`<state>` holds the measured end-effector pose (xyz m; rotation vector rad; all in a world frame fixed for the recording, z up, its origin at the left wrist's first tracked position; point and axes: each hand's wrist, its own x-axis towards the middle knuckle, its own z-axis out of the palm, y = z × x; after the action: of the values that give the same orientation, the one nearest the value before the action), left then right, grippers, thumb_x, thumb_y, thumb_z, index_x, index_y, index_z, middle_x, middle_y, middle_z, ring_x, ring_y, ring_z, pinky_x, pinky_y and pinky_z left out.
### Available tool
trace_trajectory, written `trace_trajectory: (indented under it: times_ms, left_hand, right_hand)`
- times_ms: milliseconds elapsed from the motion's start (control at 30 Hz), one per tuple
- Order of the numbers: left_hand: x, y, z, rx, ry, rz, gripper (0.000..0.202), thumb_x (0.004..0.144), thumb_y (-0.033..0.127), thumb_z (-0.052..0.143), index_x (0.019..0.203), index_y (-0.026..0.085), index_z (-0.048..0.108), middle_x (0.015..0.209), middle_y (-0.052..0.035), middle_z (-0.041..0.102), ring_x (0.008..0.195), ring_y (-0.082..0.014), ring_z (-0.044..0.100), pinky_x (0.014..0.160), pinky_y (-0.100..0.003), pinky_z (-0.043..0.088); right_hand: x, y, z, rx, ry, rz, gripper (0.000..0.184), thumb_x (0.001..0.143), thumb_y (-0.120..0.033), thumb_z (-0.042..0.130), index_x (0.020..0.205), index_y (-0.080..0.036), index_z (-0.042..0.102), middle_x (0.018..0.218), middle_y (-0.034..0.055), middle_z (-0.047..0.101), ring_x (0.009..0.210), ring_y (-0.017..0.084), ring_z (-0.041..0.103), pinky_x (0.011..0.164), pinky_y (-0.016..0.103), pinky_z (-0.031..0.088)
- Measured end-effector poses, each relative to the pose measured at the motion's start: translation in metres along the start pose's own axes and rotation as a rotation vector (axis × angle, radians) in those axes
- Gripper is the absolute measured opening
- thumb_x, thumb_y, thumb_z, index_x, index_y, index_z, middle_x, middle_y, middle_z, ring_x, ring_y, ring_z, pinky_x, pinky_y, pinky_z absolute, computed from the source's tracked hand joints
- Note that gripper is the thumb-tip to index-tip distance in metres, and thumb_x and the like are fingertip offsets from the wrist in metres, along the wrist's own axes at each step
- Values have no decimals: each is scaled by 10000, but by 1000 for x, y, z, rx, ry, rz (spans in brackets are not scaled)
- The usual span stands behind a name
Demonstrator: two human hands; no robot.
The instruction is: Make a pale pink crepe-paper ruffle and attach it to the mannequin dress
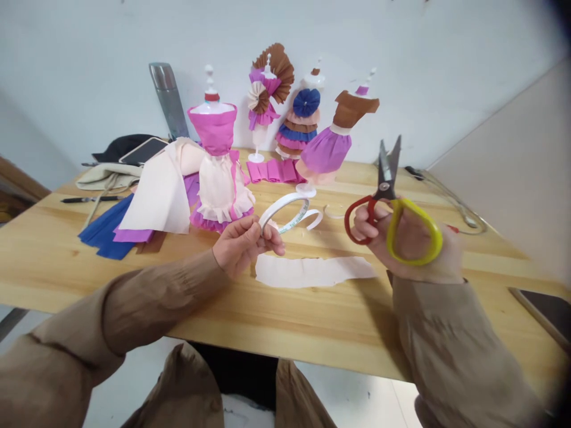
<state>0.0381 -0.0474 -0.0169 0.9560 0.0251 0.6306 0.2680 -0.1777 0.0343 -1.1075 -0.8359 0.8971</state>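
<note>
My left hand pinches a roll of white tape by its left edge, above the table. In my right hand is a pair of scissors with one red and one yellow handle loop, blades pointing up and parted. Below and between my hands lies a long strip of pale crepe paper. A curled white strip sits just behind the tape roll. Beyond my left hand stands a small dress form in a pink top and a cream ruffled skirt.
Three more dressed forms, one in a brown top and purple skirt, stand by the wall. Coloured paper sheets, a pen and a grey flask are at left. A phone and a cable lie at right.
</note>
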Motion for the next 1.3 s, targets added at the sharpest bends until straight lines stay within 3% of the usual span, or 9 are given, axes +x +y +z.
trace_trajectory:
  times_ms: [67, 167, 267, 467, 700, 933, 1300]
  left_hand:
    - [0, 1, 1, -4, 3, 18, 285, 847, 385, 693, 781, 117, 622, 799, -40, 678, 702, -153, 690, 776, -348, 559]
    - [0, 3, 3, 27, -2, 43, 294, 849, 397, 689, 778, 120, 620, 796, -40, 675, 703, -154, 689, 780, -347, 556]
    - [1, 7, 4, 78, -23, 93, 293, 860, 402, 673, 781, 124, 622, 791, -44, 673, 717, -156, 689, 784, -340, 549]
    - [3, 10, 1, 180, -23, 145, 318, 855, 437, 670, 785, 133, 612, 776, -40, 668, 684, -150, 676, 772, -340, 543]
    - [3, 9, 0, 232, -36, 173, 291, 871, 412, 654, 791, 133, 630, 770, -44, 677, 692, -154, 684, 755, -325, 543]
    - [4, 10, 1, 252, -19, 171, 320, 848, 440, 674, 776, 133, 620, 762, -44, 676, 671, -157, 683, 728, -322, 551]
    - [3, 8, -1, 257, -22, 149, 323, 849, 439, 675, 772, 131, 615, 754, -43, 674, 657, -152, 675, 717, -323, 552]
  right_hand:
    - [-7, 8, 4, 73, -88, 84, 203, 744, -410, 670, 849, -270, 567, 783, -7, 479, 591, 118, 391, 563, 288, 349]
    - [-16, 24, 10, 150, -190, 167, 450, 670, -471, 753, 1057, -314, 585, 718, -46, 370, 560, 105, 343, 541, 277, 346]
    - [-22, 33, 13, 136, -326, 248, 511, 733, -664, 645, 1086, -298, 595, 687, -44, 408, 504, 102, 331, 506, 289, 351]
    - [-27, 31, 19, 28, -529, 383, 671, 793, -779, 472, 1127, -210, 592, 673, 6, 506, 518, 145, 452, 502, 315, 404]
    - [-27, 32, 22, 26, -546, 395, 733, 783, -788, 471, 1150, -165, 590, 681, 11, 529, 461, 125, 466, 473, 305, 409]
    - [-27, 20, 24, -14, -528, 473, 696, 721, -813, 525, 1041, -211, 666, 679, 22, 538, 430, 121, 472, 453, 298, 371]
    - [-26, 24, 24, -61, -536, 482, 842, 696, -867, 459, 1146, -170, 604, 658, 5, 508, 426, 125, 446, 446, 307, 380]
